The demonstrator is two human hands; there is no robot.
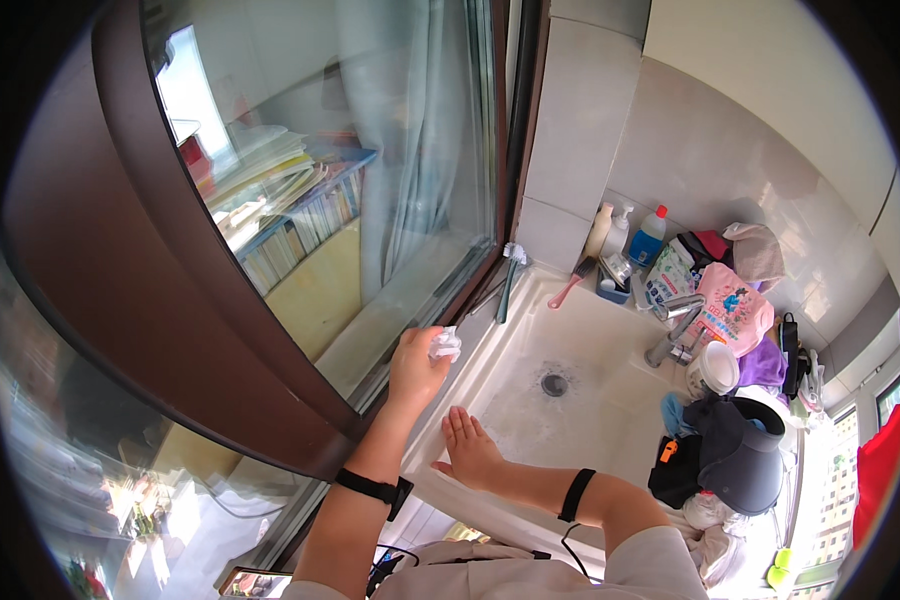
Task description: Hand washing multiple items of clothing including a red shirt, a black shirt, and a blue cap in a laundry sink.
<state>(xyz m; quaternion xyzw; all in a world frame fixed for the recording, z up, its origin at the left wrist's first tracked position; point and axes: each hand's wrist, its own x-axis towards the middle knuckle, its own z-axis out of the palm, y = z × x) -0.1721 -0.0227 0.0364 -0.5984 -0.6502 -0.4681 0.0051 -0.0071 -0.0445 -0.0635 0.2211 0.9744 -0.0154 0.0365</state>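
Observation:
My left hand [415, 369] grips a crumpled white tissue or cloth [445, 344] beside the lower rail of a brown-framed sliding window [450, 300]. The wad sticks out between thumb and fingers, above the narrow ledge next to the sink. My right hand [471, 450] lies flat, fingers spread a little, on the near left rim of a white sink [592, 442]; nothing is in it. A round drain [553, 385] shows in the basin, with wet marks around it. Black straps circle both forearms.
A green-handled brush [507, 292] leans in the back corner, with a pink brush [570, 285] nearby. Behind the chrome faucet [675, 337] stand a blue bottle [648, 238] and a pink detergent bag [735, 304]. A white tub [714, 369] and a dark cap [746, 457] crowd the right side.

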